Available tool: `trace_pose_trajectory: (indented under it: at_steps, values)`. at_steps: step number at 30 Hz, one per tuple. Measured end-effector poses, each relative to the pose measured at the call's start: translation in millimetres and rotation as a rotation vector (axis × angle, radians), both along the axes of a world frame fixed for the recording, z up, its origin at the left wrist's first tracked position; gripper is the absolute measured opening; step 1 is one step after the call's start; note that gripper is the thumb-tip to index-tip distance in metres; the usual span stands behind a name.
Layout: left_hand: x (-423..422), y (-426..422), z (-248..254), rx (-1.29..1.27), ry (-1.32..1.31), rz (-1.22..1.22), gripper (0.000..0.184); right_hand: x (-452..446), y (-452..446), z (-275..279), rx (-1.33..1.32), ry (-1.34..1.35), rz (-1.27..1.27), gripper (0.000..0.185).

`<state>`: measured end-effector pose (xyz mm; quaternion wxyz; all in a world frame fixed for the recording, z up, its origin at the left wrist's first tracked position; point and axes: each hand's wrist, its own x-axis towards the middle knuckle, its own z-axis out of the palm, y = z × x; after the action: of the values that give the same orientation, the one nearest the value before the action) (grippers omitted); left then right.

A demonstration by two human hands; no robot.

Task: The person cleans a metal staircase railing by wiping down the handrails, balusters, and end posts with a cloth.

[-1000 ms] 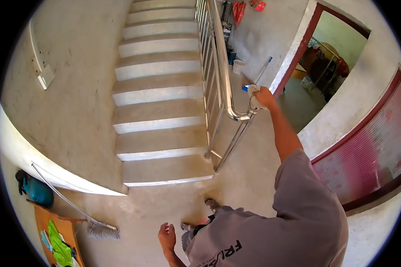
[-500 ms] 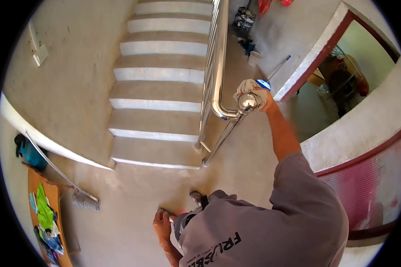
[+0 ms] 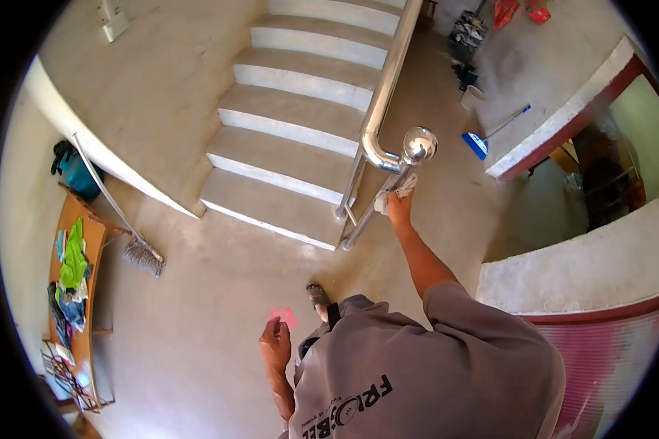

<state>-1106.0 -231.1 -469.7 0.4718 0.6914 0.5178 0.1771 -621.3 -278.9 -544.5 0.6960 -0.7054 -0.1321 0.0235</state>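
My right hand (image 3: 400,208) is closed round a whitish cloth (image 3: 395,192), pressed against the metal post below the railing's ball cap (image 3: 420,145). The ball cap is shiny and round, and stands beside the bent end of the handrail (image 3: 377,150). My left hand (image 3: 274,345) hangs low at my left side with its fingers curled in. What it holds, if anything, is hidden. A pink patch (image 3: 284,317) shows just beyond its fingers; I cannot tell whether the two touch.
Stairs (image 3: 293,132) rise left of the railing. A mop (image 3: 145,257) leans by a wooden bench (image 3: 88,293) with clothes on it, near a teal container (image 3: 79,174). A blue broom (image 3: 476,145) and a pale bucket (image 3: 472,97) stand near the doorway at the right.
My right hand has gone with the cloth from the ball cap down to the post beneath it. The view has turned and shifted, and my left hand still hangs at my side.
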Motion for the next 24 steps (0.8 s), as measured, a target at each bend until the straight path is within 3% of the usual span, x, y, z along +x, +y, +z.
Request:
trace_pose_trajectory:
  at_steps: [3, 5, 7, 9, 10, 11, 12, 13, 14, 15, 17, 18, 19, 20, 24]
  values:
    - [-16, -30, -8, -0.022, -0.058, 0.107, 0.031, 13, 5, 14, 0.112, 0.095, 0.048, 0.06]
    - [-24, -53, -12, -0.07, -0.107, 0.195, 0.032, 16, 3, 63, 0.268, -0.012, 0.186, 0.06]
    - [-27, -82, -6, -0.273, -0.243, 0.321, 0.037, 11, 8, 79, 0.313, -0.112, 0.182, 0.061]
    - [-13, -101, -5, -0.292, -0.23, 0.327, 0.037, 14, 8, 52, -0.027, -0.373, 0.003, 0.065]
    - [1, -107, 3, -0.327, -0.29, 0.29, 0.038, -6, -1, 50, -0.018, -0.067, 0.076, 0.067]
    - [14, -112, 9, -0.359, -0.351, 0.257, 0.038, -13, -10, 28, -0.2, -0.004, 0.096, 0.061]
    - [28, -115, 3, -0.426, -0.475, 0.231, 0.037, -58, -29, 58, -0.153, 0.131, 0.349, 0.052]
    - [46, -115, 14, -0.5, -0.559, 0.223, 0.039, -89, -39, 62, -0.176, 0.097, 0.548, 0.048]
    - [68, -115, 26, -0.574, -0.638, 0.21, 0.042, -110, -48, 41, -0.348, -0.02, 0.699, 0.051]
    - [92, -117, 35, -0.559, -0.642, 0.22, 0.042, -138, -59, 58, -0.329, -0.055, 0.957, 0.051]
    - [139, -121, 48, -0.718, -0.929, 0.485, 0.041, -177, -82, 70, -0.329, -0.334, 1.104, 0.053]
    - [154, -121, 38, -0.709, -0.937, 0.493, 0.041, -182, -86, 77, -0.345, -0.435, 1.239, 0.057]
    - [173, -118, 20, -0.803, -1.084, 0.415, 0.039, -181, -89, 87, -0.361, -0.538, 1.377, 0.06]
    - [191, -117, 9, -0.889, -1.234, 0.335, 0.037, -167, -92, 120, -0.558, -0.96, 1.389, 0.064]
    - [275, -130, 39, -0.828, -1.274, 0.436, 0.033, -44, -89, 235, -0.606, -0.826, 1.71, 0.058]
